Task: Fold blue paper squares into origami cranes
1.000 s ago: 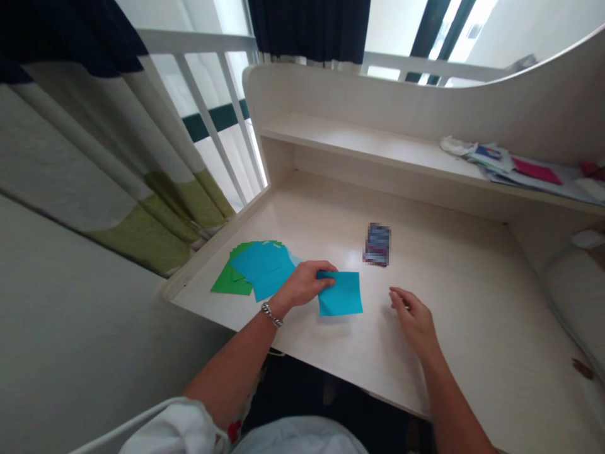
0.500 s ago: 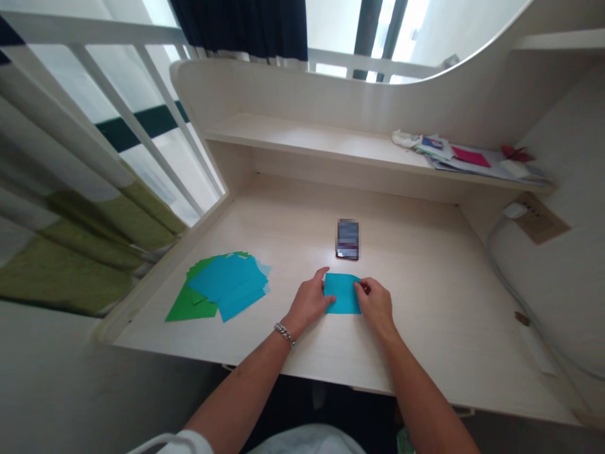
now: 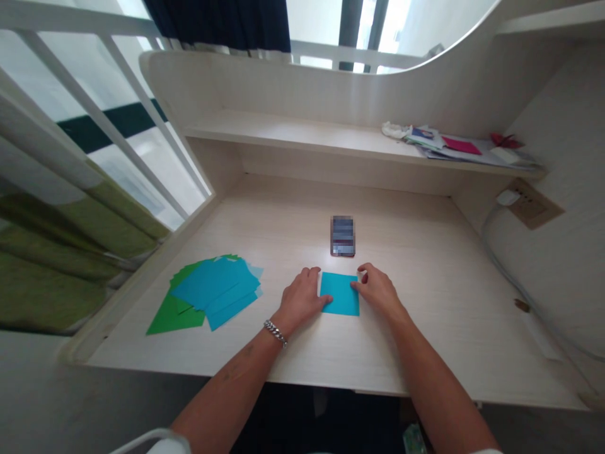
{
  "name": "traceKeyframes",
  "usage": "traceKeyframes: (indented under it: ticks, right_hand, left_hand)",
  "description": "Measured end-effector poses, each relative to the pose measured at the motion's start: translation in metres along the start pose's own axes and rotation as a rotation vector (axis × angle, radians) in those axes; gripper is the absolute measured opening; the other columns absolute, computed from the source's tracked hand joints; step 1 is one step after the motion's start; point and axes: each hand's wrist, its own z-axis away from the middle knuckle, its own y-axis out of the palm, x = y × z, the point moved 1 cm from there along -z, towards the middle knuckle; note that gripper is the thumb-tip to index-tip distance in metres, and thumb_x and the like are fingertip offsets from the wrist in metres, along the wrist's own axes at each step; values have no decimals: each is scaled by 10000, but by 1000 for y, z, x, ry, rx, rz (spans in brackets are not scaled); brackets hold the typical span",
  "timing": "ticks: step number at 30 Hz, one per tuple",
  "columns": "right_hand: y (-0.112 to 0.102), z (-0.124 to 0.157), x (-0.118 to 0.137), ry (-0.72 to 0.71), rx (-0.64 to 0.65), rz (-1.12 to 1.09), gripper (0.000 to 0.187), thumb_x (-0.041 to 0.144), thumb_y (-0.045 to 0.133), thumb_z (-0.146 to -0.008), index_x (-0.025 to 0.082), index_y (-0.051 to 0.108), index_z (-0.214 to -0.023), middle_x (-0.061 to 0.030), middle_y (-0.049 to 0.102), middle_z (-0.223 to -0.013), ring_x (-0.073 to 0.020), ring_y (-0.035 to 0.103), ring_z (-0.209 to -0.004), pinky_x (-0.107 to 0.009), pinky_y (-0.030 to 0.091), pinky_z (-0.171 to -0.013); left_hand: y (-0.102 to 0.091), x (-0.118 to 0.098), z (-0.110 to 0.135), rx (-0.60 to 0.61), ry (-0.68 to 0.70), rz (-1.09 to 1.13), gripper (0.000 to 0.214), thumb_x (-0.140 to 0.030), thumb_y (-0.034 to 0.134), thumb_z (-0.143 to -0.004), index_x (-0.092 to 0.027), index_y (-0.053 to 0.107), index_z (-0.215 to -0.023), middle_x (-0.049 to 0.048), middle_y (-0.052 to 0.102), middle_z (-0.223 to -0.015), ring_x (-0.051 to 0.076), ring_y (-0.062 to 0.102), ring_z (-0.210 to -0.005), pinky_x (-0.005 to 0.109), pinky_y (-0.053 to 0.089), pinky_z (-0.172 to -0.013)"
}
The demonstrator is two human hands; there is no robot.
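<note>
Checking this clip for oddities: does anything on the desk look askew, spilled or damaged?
Nothing spilled or damaged. The pile of blue and green sheets at the left of the desk is fanned unevenly; the shelf papers lie loosely heaped. The blue sheet between left hand and right hand lies flat.

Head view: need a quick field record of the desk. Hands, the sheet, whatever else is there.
left hand: on the left edge of the blue sheet; bracelet on the wrist
right hand: fingertips on the sheet's right edge
blue sheet: flat on the desk, between both hands
paper pile: blue and green sheets fanned out, left of the left hand, apart from it
phone: lies just beyond the sheet, not touching it
shelf: loose papers at its right end
</note>
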Motion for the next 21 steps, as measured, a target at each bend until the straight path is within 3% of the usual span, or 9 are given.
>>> traceKeyframes:
  ticks: [4, 6, 14, 17, 21]
  right_hand:
    - [1, -3, -4, -52, -15, 10, 279, 381, 646, -755, 251, 641, -1002, -45, 632, -913, -201, 569, -772, -281, 349, -601]
    - [3, -2, -4, -70, -30, 11, 227, 376, 632, -770, 264, 660, -964, -41, 627, -911, -203, 569, -783, -286, 352, -617]
    - [4, 5, -1, -71, -69, -23, 237, 321, 622, -786, 275, 652, -1017, -27, 634, -924, -195, 571, -788, -289, 375, -648]
    - [5, 5, 0, -83, -66, -21, 241, 294, 619, -788, 275, 646, -1027, -23, 632, -939, -188, 573, -799, -282, 383, -660]
    - [6, 6, 1, -107, -87, -20, 216, 269, 610, -789, 267, 637, -1004, -23, 620, -951, -178, 574, -797, -275, 390, -668]
  left_hand:
    - [-6, 13, -20, 104, 62, 50, 688, -557, 724, -596, -237, 533, -1174, 105, 581, -1093, 280, 602, -901, 329, 451, -690]
    - [-9, 16, -28, 78, 107, 78, 634, -556, 705, -625, -236, 555, -1151, 100, 577, -1089, 277, 590, -936, 334, 454, -735]
    - [1, 8, -33, 57, 145, 42, 490, -417, 750, -606, -225, 606, -1033, 100, 546, -1093, 298, 523, -1023, 347, 448, -767]
    - [1, 4, -32, 63, 130, 90, 421, -337, 762, -587, -197, 604, -951, 88, 580, -1019, 272, 549, -958, 328, 443, -745]
    - [1, -2, -28, 112, 101, 235, 403, -212, 704, -637, -217, 561, -1014, 26, 644, -871, 207, 596, -783, 275, 419, -624]
